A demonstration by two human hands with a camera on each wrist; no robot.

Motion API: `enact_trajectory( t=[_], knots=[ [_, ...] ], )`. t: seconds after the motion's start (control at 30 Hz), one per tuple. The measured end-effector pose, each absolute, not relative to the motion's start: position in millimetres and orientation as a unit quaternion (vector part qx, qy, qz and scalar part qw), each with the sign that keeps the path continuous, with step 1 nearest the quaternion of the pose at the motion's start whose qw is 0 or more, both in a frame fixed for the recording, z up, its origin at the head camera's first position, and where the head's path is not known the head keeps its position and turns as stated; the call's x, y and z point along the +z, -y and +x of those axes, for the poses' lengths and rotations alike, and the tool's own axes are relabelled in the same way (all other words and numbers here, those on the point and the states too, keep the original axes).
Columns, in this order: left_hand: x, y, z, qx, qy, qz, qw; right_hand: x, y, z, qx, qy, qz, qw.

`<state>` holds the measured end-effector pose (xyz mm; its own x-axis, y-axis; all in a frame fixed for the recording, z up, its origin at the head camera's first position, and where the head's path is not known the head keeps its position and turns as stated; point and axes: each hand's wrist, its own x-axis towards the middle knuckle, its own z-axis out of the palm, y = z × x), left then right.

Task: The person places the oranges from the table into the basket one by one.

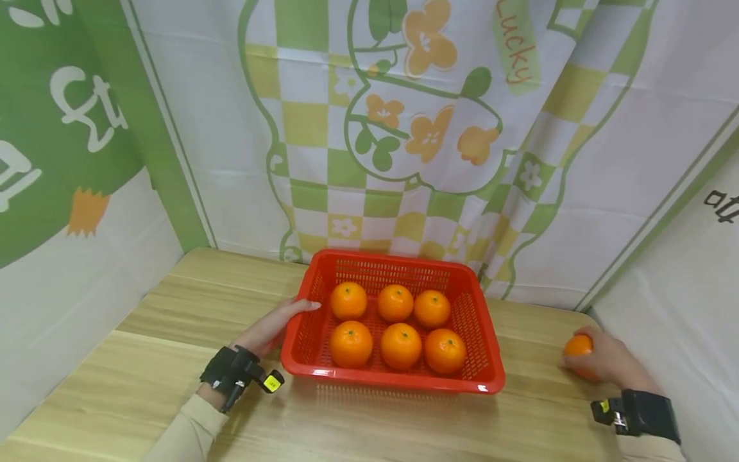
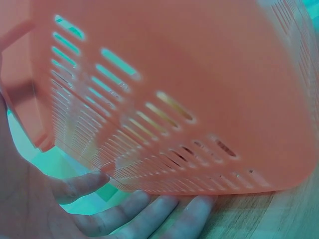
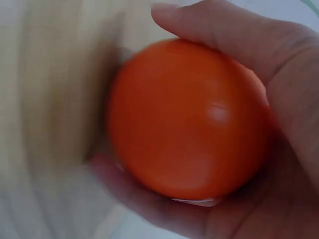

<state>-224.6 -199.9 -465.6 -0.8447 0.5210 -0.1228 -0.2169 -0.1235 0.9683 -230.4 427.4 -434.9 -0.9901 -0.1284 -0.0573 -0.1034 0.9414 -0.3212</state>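
Observation:
A red plastic basket [image 1: 398,384] with slotted walls stands on the table, and several oranges [image 1: 401,346] lie inside it in two rows. My left hand [image 1: 276,326] grips the basket's left side, thumb over the rim. In the left wrist view, the fingers [image 2: 144,214] of that hand reach against the outer wall near its bottom edge. Far to the right of the basket, my right hand [image 1: 606,358] holds another orange [image 1: 579,346]. The right wrist view shows thumb and fingers curled round this orange [image 3: 189,119], close over the wooden surface.
The wooden table [image 1: 173,333] ends at a hanging patterned cloth [image 1: 398,218] right behind the basket. A white cloth wall [image 1: 687,308] rises close beside the right hand, and a green and white one [image 1: 92,256] stands on the left.

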Motion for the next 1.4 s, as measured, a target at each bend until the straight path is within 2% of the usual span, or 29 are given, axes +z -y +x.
enact_trajectory(
  t=[0.23, 0.67, 1.07, 1.4],
  knots=[
    [-466.2, 199.1, -224.2, 0.745, -0.602, 0.131, 0.256, -444.4, -427.9, -231.5, -0.154, -0.987, -0.031, 0.046],
    [-465.4, 200.2, -224.7, 0.741, -0.609, 0.132, 0.251, -447.1, -426.5, -230.0, -0.144, -0.988, -0.058, -0.001],
    [-463.8, 201.7, -225.9, 0.736, -0.614, 0.134, 0.25, -445.3, -423.5, -229.6, -0.154, -0.985, -0.07, -0.016],
    [-466.6, 200.2, -224.4, 0.742, -0.609, 0.127, 0.249, -446.3, -428.0, -228.6, -0.159, -0.985, -0.07, 0.002]
  ],
)
